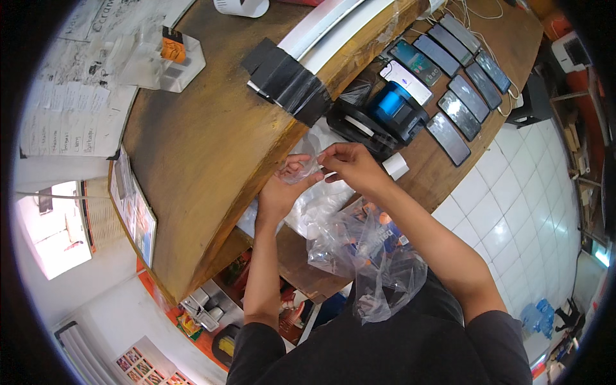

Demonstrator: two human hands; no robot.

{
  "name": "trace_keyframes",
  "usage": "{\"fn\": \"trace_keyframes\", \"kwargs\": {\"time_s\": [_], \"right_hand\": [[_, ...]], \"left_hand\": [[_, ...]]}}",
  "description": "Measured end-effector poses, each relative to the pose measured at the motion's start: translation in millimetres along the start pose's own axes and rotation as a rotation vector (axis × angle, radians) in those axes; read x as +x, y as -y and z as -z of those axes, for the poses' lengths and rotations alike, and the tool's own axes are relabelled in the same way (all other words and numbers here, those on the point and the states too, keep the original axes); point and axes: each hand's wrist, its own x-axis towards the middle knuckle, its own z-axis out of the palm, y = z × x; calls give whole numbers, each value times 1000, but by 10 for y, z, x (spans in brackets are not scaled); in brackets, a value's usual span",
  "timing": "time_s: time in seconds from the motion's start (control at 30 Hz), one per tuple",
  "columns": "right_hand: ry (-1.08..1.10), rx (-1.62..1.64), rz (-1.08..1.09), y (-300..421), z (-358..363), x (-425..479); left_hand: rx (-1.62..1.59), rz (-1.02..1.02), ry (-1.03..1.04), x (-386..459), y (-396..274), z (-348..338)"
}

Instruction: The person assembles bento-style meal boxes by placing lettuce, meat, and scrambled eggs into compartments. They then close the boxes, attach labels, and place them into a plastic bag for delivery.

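Note:
My left hand is at the edge of the raised wooden counter, its fingers curled around part of a clear plastic bag. The fingertips of my right hand pinch the same thin plastic just to the right. Below both hands lies a heap of clear plastic bags. Nearer my body is a larger crumpled transparent bag, with a blue and orange printed package seen through it. Just beyond my right hand sits a black tape dispenser. A small white roll or box stands beside it.
Several smartphones, some with white cables, lie on the lower wooden desk. The raised wooden counter curves along the left and carries a clear acrylic holder. Black tape wraps the end of a white strip on its edge.

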Motion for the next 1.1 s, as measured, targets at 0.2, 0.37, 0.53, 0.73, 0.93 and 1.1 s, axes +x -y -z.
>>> {"fn": "trace_keyframes", "kwargs": {"time_s": [0.2,0.37,0.53,0.73,0.93,1.1], "right_hand": [[-61,143,40,136,78,-258],[-48,206,70,165,89,-433],[6,108,180,240,-47,-617],[58,188,172,326,-113,-834],[-19,-32,187,457,-343,-1074],[-59,-54,199,263,-39,-976]], "left_hand": [[-327,33,-23,-144,80,4],[-367,21,-157,-265,-247,-159],[-252,-91,-192,-365,-452,-239],[-326,-111,-227,-556,-692,-258],[20,-298,-239,-928,-980,-301],[136,-361,-453,-1322,-1003,-227]]}}
